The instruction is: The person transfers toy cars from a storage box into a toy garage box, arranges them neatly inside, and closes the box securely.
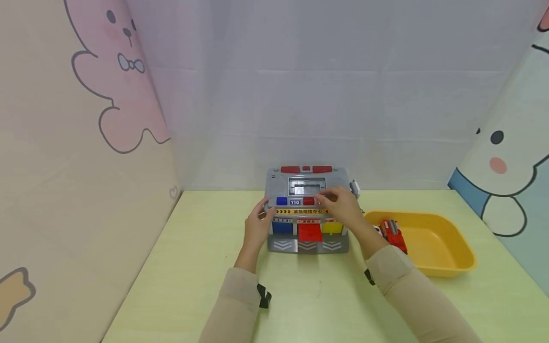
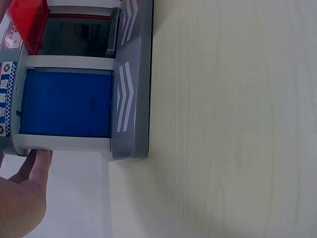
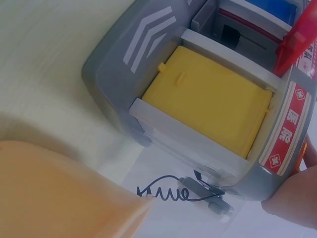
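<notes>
A grey toy garage (image 1: 306, 245) stands on the table, with a blue door (image 2: 69, 104), a red door (image 1: 310, 232) and a yellow door (image 3: 208, 99). The red door is swung up and out, its bay exposed; the blue and yellow ones are down. My left hand (image 1: 258, 226) grips the garage's left side, thumb at the front edge and fingers along the side wall. My right hand (image 1: 343, 207) reaches over the top right, fingertips touching the row of buttons beside the red button (image 1: 308, 201). An orange button peeks out by those fingers in the right wrist view.
To the right sits a yellow tray (image 1: 437, 245) holding a red toy vehicle (image 1: 393, 234) and a partly hidden white one. A grey handset (image 3: 205, 196) on a coiled cord hangs at the garage's right side. A pale curtain wall (image 1: 274, 95) rises behind.
</notes>
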`<state>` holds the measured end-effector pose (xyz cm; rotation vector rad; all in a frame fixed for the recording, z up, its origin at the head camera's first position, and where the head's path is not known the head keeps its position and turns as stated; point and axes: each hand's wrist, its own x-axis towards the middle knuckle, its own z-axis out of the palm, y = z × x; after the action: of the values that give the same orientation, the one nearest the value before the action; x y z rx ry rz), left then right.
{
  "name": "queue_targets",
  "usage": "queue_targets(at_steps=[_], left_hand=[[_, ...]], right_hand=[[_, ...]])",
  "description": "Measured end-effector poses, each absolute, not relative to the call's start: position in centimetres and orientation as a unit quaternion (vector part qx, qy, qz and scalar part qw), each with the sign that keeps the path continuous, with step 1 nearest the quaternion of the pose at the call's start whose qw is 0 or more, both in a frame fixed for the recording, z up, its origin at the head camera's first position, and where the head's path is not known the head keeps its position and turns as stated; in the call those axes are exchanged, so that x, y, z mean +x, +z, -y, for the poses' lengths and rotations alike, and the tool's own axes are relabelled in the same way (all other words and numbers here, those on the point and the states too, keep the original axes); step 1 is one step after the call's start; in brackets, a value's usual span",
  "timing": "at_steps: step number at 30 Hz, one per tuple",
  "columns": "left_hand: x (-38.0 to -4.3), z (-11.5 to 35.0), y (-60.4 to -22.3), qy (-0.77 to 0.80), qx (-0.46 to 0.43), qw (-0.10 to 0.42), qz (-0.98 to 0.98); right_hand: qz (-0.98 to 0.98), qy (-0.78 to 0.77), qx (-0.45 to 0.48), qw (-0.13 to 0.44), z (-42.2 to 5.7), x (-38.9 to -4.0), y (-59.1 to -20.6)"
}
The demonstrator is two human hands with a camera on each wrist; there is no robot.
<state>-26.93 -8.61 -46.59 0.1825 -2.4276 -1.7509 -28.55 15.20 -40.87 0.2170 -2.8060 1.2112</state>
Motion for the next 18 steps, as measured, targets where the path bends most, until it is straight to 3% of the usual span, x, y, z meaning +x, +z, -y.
queue_targets(at_steps=[18], left_hand=[[-27.1,8.8,-46.8,-0.583,0.053,0.079,0.807]], right_hand=[[0.909,0.405,0.081,0.062,-18.6,-27.5,-39.5]])
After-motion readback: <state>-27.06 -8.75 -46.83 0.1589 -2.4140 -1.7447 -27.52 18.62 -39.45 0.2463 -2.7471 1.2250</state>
